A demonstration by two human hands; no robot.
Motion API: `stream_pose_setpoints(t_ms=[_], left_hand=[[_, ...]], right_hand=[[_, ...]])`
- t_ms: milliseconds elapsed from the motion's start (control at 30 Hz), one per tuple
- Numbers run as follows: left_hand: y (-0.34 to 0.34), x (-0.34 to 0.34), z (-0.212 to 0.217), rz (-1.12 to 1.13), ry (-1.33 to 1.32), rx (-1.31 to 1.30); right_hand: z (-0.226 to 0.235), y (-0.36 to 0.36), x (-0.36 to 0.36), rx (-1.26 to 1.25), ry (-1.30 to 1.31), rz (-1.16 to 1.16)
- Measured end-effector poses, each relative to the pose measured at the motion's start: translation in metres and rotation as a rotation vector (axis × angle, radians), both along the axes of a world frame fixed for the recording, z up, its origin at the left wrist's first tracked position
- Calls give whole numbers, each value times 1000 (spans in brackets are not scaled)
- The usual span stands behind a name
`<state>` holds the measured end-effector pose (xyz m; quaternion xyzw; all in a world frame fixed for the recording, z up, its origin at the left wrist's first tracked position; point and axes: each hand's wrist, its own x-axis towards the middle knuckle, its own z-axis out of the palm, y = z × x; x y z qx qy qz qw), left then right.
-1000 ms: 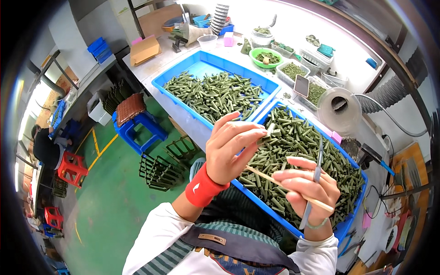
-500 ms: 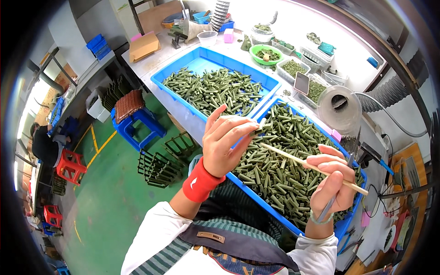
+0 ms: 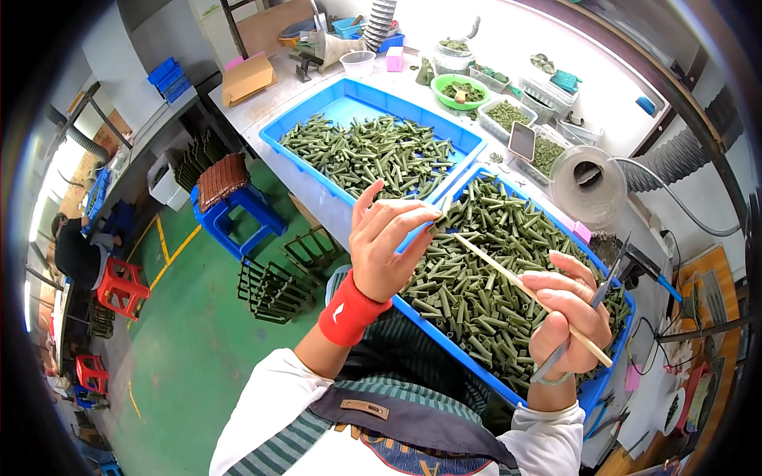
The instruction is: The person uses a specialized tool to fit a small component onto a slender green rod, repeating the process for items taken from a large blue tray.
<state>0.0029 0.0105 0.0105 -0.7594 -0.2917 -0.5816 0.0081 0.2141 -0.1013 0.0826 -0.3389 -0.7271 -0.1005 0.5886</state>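
My left hand (image 3: 389, 242), with a red wristband on its wrist, pinches a small dark green tube piece (image 3: 436, 228) between thumb and fingertips; the fingers partly hide it. In my right hand (image 3: 567, 321) is a thin pale wooden stick (image 3: 494, 264), slanting so its tip lies just right of the left fingertips. The same hand also holds a slim grey metal tool (image 3: 613, 270), its pointed end sticking up; its kind cannot be made out. Both hands hover over a blue tray (image 3: 446, 342) heaped with short green tube pieces (image 3: 484, 317).
A second blue tray (image 3: 349, 111) of similar pieces adjoins it, farther left. Behind stand a green bowl (image 3: 439, 94), plastic tubs and a phone (image 3: 521, 141). A blue stool (image 3: 230, 218) and dark racks (image 3: 274, 293) stand on the floor at left. Farther off, a person (image 3: 78, 254) sits.
My right hand has shifted slightly left, and the stick now slants more steeply. More of the metal tool's tip shows above the fingers. The left hand has barely moved.
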Motion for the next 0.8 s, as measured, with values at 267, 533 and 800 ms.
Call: stream_pose_setpoints(t_ms=[267, 533, 800], left_hand=[[0, 1, -5, -56, -60, 19], [-1, 0, -3, -17, -41, 26], [-1, 1, 0, 46, 64, 92]], right_hand=[[0, 1, -1, 1, 8, 37], [-2, -2, -1, -2, 0, 52], [-1, -3, -3, -15, -75, 82]])
